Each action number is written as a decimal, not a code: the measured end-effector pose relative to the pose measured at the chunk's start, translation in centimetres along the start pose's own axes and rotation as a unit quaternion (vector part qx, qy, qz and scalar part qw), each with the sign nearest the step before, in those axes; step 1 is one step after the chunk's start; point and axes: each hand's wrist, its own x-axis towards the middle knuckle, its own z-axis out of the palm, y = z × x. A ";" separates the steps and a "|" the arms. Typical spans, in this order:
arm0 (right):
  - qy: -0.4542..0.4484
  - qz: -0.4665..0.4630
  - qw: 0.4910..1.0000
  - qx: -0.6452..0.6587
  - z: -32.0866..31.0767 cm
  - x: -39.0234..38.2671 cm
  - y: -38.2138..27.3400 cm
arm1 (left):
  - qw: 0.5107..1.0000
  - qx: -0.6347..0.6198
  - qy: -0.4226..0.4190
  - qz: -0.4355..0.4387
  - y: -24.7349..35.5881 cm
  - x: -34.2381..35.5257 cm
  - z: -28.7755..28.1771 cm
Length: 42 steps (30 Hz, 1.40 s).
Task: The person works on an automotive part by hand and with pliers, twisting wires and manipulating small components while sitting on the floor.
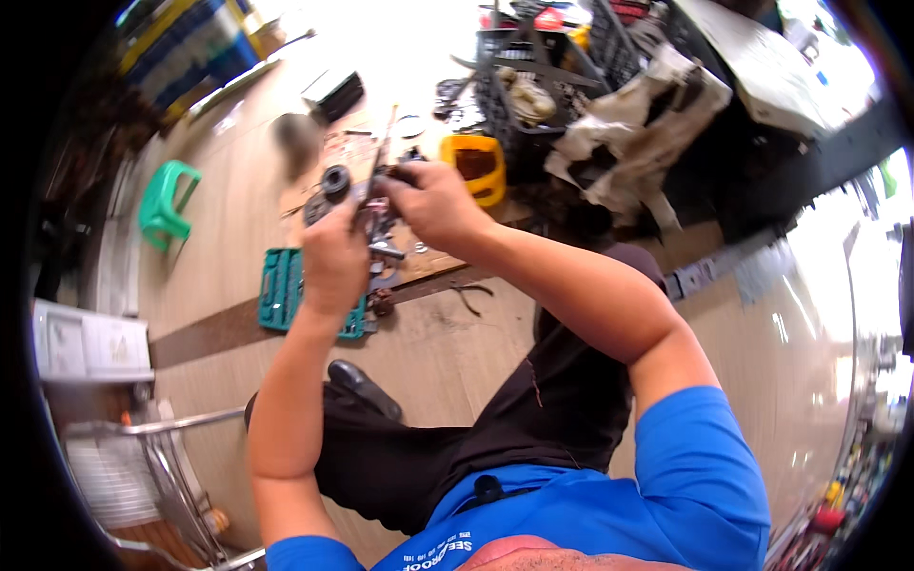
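My left hand [335, 257] is closed, its fingers curled around the lower end of a long thin rod-like tool [385, 145] that points up and away. My right hand [440, 211] is closed close beside it, thumb and fingers pinched at a small dark part whose kind I cannot make out. Just past my left hand a round black ring-shaped part [335, 181] sits among loose metal parts. Below the hands lies a short metal cylinder [387, 250]. A green tool case [282, 290] lies open by my left wrist, partly covered by it.
A yellow plastic container [473, 169] stands right of my hands. Behind it are black crates [543, 86] and a stained cloth [633, 128]. Pliers [470, 297] lie on the floor. A green stool [168, 205] stands at the left, a metal-framed rack [162, 447] at lower left.
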 end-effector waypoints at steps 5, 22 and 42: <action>-0.033 0.064 0.992 0.108 0.7 0.3 -0.1 | 0.999 -0.032 0.008 0.020 -2.0 -0.9 0.6; -0.116 0.032 0.993 -0.003 -0.8 -0.1 -0.5 | 0.789 -0.534 -0.143 -0.269 -3.4 -0.1 -0.9; -0.007 0.033 0.999 -0.015 0.5 0.1 -0.1 | 0.985 -0.148 0.031 -0.087 -1.9 -1.0 2.2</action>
